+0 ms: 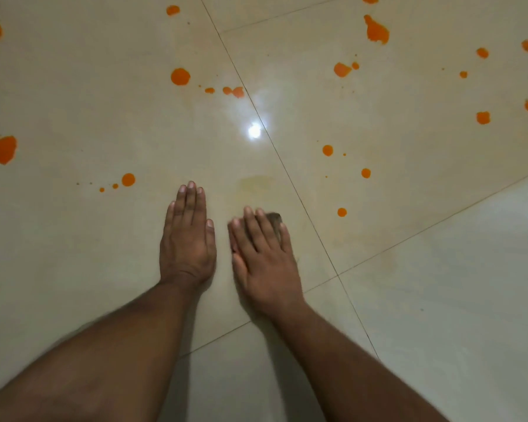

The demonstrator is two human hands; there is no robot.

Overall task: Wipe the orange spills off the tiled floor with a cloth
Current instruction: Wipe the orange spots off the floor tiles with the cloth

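My left hand (pixel 188 239) lies flat on the beige tiled floor (pixel 104 254), fingers straight and together, holding nothing. Just to its right, my right hand (pixel 261 254) presses flat on a small dark cloth (pixel 275 218); only a corner of the cloth shows past the fingertips. Several orange spills dot the tiles ahead: a round one (pixel 180 76) up the middle, a blob (pixel 3 149) at the left, a large one (pixel 376 31) at the top right, small drops (pixel 342 212) close to my right hand. A faint yellowish smear (pixel 256 181) lies just beyond the hands.
Dark grout lines (pixel 287 172) cross the floor diagonally. A bright lamp reflection (pixel 254 130) glares on the tile ahead of the hands. The paler tile (pixel 454 284) at the right carries no spots.
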